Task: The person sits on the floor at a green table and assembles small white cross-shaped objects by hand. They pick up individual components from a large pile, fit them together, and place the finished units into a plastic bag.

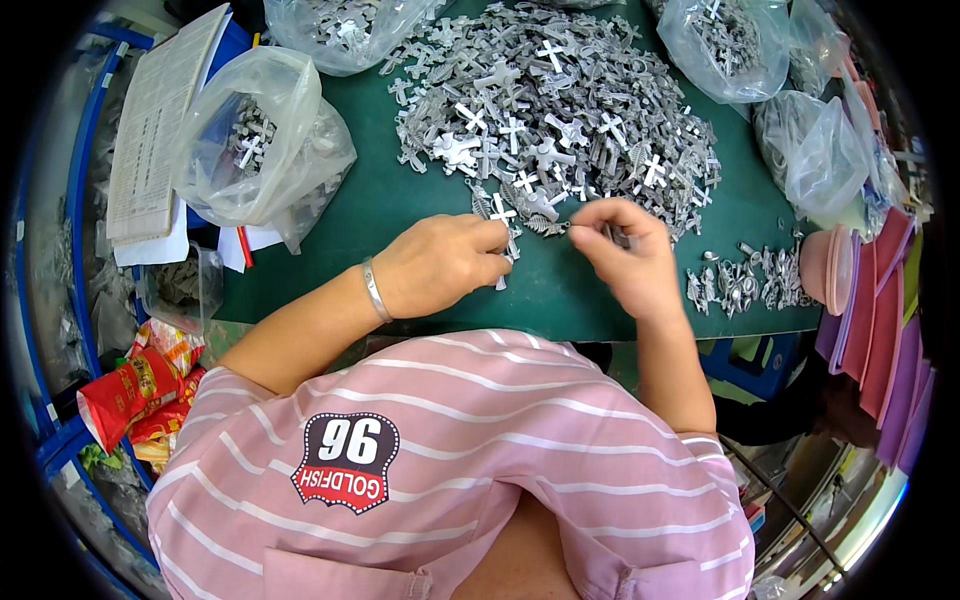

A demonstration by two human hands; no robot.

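Observation:
My left hand (445,262), with a silver bangle (375,290) at the wrist, is closed at the near edge of a big heap of grey metal charms (600,110). Small cross charms (503,212) lie against its fingertips; what is between the fingers is hidden. To the right, my right hand (635,262) is curled, thumb and forefinger close together, with grey metal pieces showing inside the palm. A leaf-shaped charm (546,227) lies by its thumb tip.
On the green tabletop (370,185) stand clear plastic bags (250,140) of charms, left and right. A smaller charm group (745,280) lies at right, beside pink cups (828,268). Papers (165,130) are at left. Red snack packets (135,395) hang near a blue rack (75,200).

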